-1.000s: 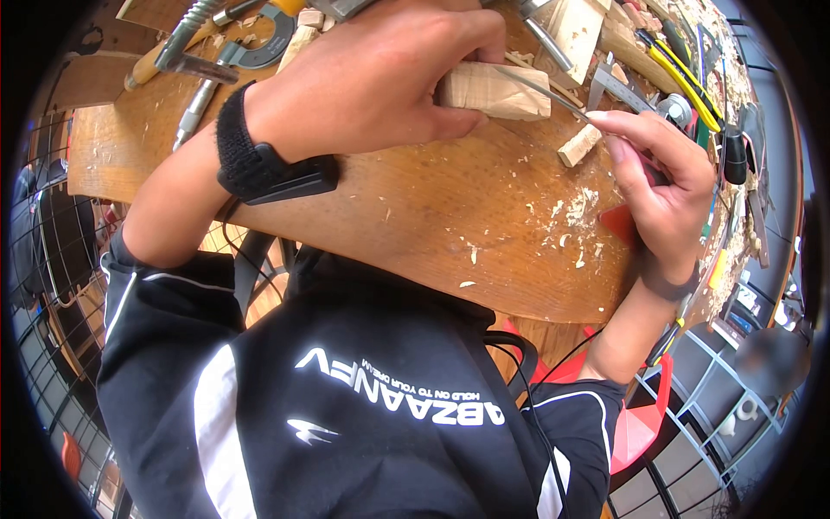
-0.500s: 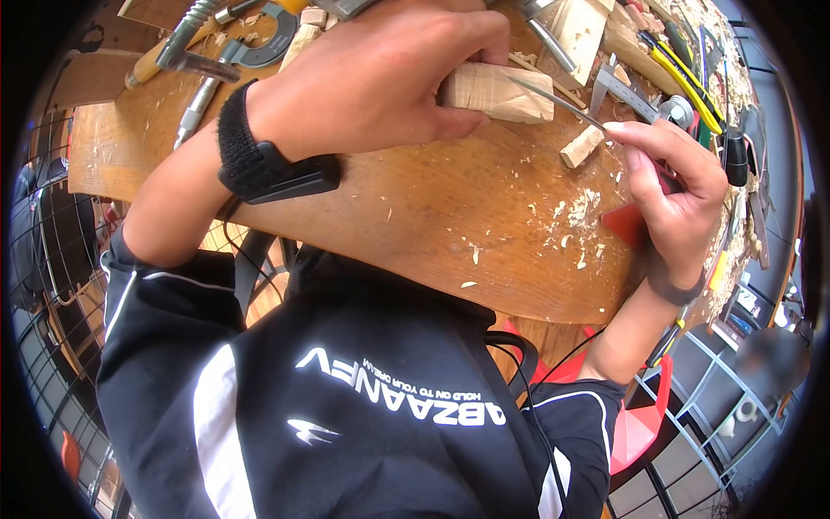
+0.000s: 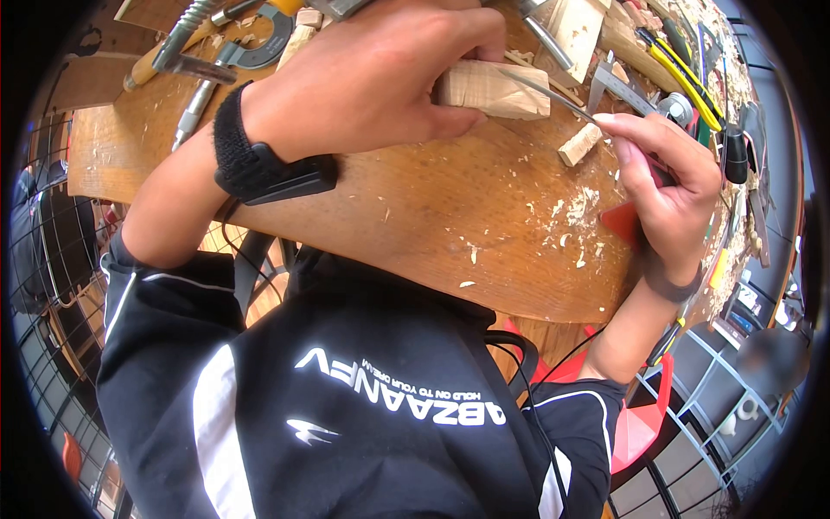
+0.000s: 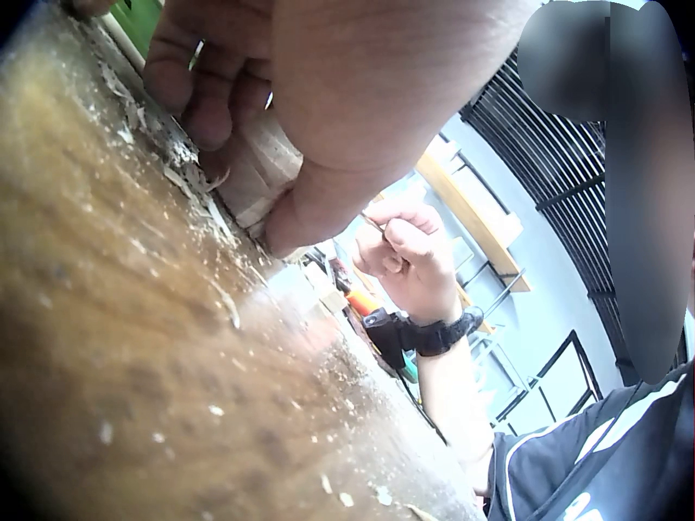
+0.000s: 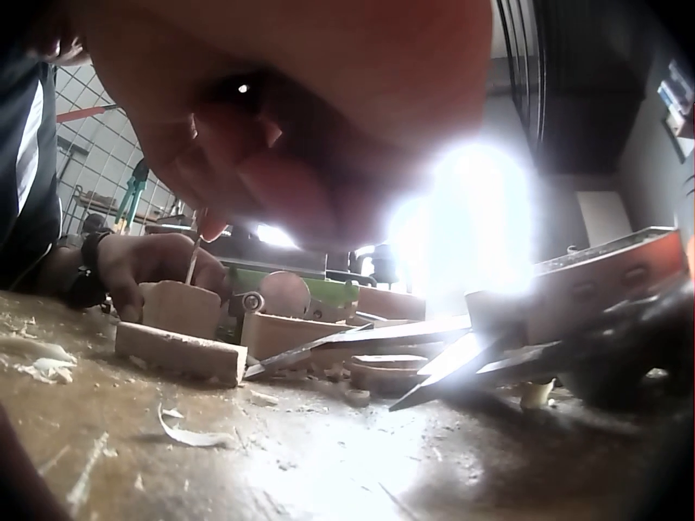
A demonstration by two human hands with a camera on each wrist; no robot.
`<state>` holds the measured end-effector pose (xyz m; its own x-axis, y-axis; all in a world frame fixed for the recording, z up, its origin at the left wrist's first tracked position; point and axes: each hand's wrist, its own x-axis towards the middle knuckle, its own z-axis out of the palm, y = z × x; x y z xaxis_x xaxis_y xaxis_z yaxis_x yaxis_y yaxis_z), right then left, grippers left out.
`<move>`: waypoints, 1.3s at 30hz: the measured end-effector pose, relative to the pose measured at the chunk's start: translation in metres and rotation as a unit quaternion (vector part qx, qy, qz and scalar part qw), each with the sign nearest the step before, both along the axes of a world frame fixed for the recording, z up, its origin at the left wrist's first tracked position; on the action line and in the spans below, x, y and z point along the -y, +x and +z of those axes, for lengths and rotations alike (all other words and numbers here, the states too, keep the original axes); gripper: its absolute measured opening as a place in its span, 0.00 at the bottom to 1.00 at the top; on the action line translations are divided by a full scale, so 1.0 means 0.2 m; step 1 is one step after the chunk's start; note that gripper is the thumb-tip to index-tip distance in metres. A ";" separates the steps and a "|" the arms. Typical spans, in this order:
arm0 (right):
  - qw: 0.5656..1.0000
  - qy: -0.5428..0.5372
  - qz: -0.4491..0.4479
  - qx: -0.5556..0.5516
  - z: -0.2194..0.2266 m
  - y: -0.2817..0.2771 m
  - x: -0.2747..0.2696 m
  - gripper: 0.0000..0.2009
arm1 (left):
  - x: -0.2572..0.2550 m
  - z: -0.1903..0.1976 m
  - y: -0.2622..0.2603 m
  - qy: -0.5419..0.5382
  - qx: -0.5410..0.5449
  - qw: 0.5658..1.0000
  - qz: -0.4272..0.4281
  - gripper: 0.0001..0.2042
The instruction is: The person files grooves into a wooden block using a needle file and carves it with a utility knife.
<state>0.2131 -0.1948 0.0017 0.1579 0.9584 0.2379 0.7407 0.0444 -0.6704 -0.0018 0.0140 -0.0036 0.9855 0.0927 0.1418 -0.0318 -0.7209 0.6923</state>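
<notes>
My left hand grips a pale, squared wood block near the table's far side, thumb along its near face. In the left wrist view the thumb and fingers of that hand close round the block, low over the table. My right hand pinches a thin metal file, thumb and forefinger on its shaft. The tapered end of the file lies across the top of the block. Its rear end is hidden in the palm. A small wood offcut lies between the hands.
A caliper and yellow-handled pliers lie beyond the right hand. At the left are a micrometer and a metal clamp. Wood shavings are scattered over the table. A red object sits beside the right wrist.
The right hand drew the file back to the right, then moved it slightly left again over the block. The left hand and block shifted slightly right and back.
</notes>
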 end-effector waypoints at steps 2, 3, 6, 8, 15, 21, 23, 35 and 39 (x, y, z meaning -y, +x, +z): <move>1.000 0.002 0.005 0.007 0.00 0.00 0.00 0.13 | -0.02 -0.01 0.00 0.015 -0.005 1.000 -0.002 0.19; 1.000 0.005 0.012 0.014 0.01 0.00 -0.01 0.13 | -0.02 -0.01 0.00 0.015 -0.006 1.000 -0.001 0.19; 1.000 -0.007 0.014 0.021 0.03 0.02 0.02 0.12 | -0.01 0.00 -0.01 0.001 -0.025 1.000 0.005 0.19; 1.000 -0.008 0.007 0.010 0.02 0.00 0.01 0.12 | 0.00 0.01 -0.01 -0.009 -0.014 1.000 0.010 0.19; 1.000 -0.009 0.000 0.008 0.01 -0.01 0.00 0.13 | 0.00 0.01 -0.01 -0.005 -0.013 1.000 0.012 0.19; 1.000 0.009 0.009 0.012 -0.01 -0.01 -0.02 0.12 | 0.00 0.01 0.00 0.006 -0.027 1.000 0.005 0.19; 1.000 0.007 0.008 0.020 0.00 -0.01 -0.01 0.13 | 0.01 0.01 -0.01 -0.004 -0.013 1.000 0.013 0.18; 1.000 -0.005 0.011 0.009 0.00 0.00 -0.01 0.15 | 0.00 -0.01 0.00 0.014 -0.027 0.999 0.020 0.18; 1.000 -0.023 -0.012 0.017 0.03 -0.01 0.01 0.15 | 0.01 0.02 0.00 -0.011 -0.012 1.000 0.005 0.18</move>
<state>0.2111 -0.1964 0.0067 0.1744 0.9643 0.1994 0.7638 -0.0046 -0.6455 -0.0023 0.0124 0.0005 0.9876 0.1053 0.1164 -0.0083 -0.7056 0.7085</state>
